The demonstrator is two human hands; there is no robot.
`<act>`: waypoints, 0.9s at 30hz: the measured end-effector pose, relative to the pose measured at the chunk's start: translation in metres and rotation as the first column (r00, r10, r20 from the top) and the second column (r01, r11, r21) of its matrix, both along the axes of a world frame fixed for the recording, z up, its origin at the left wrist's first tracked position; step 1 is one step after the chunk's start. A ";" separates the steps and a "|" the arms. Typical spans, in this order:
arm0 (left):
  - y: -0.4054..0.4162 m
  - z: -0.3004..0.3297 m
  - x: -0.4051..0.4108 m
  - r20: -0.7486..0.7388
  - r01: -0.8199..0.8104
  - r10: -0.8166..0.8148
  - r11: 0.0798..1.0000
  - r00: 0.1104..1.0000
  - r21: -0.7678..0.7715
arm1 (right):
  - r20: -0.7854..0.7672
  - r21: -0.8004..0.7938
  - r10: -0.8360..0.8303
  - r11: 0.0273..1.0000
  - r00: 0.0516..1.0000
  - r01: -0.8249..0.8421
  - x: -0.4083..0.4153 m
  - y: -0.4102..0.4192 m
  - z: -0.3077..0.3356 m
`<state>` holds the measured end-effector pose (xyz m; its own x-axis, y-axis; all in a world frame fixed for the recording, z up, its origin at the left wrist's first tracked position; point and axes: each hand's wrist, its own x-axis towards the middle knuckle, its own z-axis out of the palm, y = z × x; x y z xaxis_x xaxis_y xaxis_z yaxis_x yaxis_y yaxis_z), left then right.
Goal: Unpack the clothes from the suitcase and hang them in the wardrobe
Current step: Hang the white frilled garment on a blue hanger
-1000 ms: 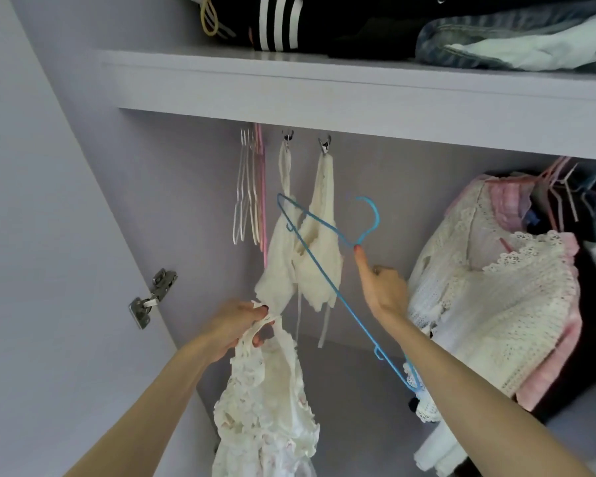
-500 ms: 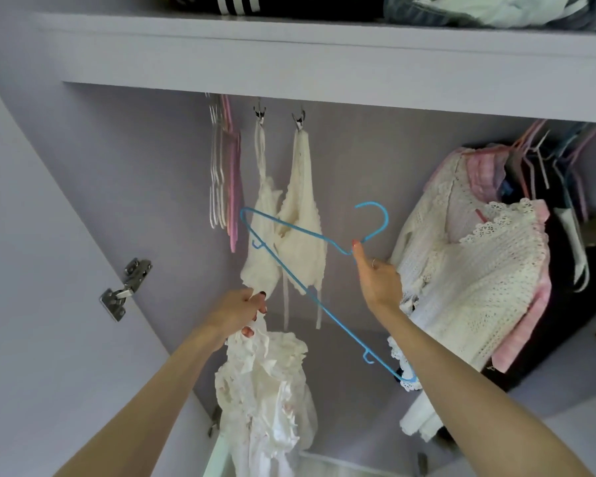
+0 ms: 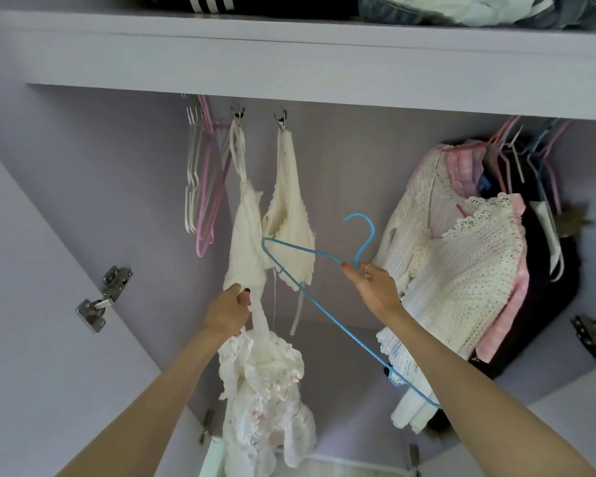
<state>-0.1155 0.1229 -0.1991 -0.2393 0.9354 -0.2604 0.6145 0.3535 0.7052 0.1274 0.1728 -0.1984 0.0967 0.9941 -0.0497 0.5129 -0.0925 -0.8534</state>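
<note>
My left hand [image 3: 228,310] grips the strap of a white ruffled garment [image 3: 265,401] that hangs down below it inside the wardrobe. My right hand [image 3: 372,287] pinches a blue wire hanger [image 3: 324,315] at the base of its hook, holding it tilted with one end near the garment strap and the other low beside my right forearm. The hanger is bare. A cream knitted top [image 3: 286,222] hangs from two metal clips [image 3: 281,119] just behind both hands.
Several empty white and pink hangers [image 3: 200,187] hang at the left of the rail. White lace and pink clothes [image 3: 461,263] hang at the right. A shelf [image 3: 307,63] above holds folded clothes. Door hinges [image 3: 107,294] sit on the left panel.
The view has tilted and drawn closer. My left hand has lifted the white garment's strap higher toward the hanger's left end. The hanger's hook has turned more upright.
</note>
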 end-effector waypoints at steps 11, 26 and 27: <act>0.015 -0.010 -0.010 -0.017 -0.079 0.081 0.992 0.997 0.102 | 0.054 -0.017 -0.122 0.992 0.991 0.123 0.010 0.009 0.012; 0.026 -0.006 -0.003 -0.008 -0.030 0.032 0.985 0.999 0.172 | -0.155 -0.324 -0.084 0.946 0.984 0.030 0.011 0.012 0.024; 0.026 -0.004 -0.002 -0.017 -0.006 0.009 0.987 1.000 0.161 | -0.178 -0.340 -0.095 0.940 0.979 0.029 0.010 0.013 0.023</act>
